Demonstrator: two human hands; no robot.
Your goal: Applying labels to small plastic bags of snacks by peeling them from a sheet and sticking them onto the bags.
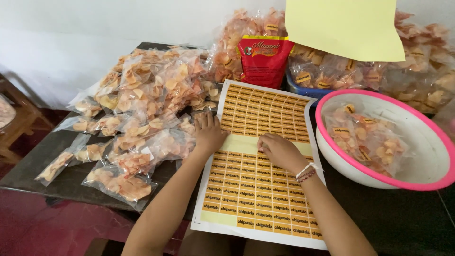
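- Sticker sheet (258, 161), white with rows of small orange-yellow rectangular labels, is lying at the near edge of the desk (379, 213), its near end hanging over that edge.
- One pale strip across the middle of the sheet is showing bare backing, and another is showing at the near left corner.
- Left hand (208, 132) is lying flat with fingers spread, pressing on the sheet's left edge, its fingertips touching the clear snack bags (142, 104).
- Right hand (279, 150) is curled on the pale strip, fingertips pinched together against the sheet; whether a label is between them I cannot tell. A beaded bracelet (307, 171) is sitting on its wrist.
- Clear bags of orange crackers are lying heaped over the left half of the desk, toward the far edge.
- White basin with a pink rim (429, 156) is sitting at the right, holding labelled bags of crackers.
- Red pouch (263, 59) is standing upright at the far edge, with more cracker bags stacked behind it.
- Plain yellow sheet (343, 28) is covering the top right of the view.
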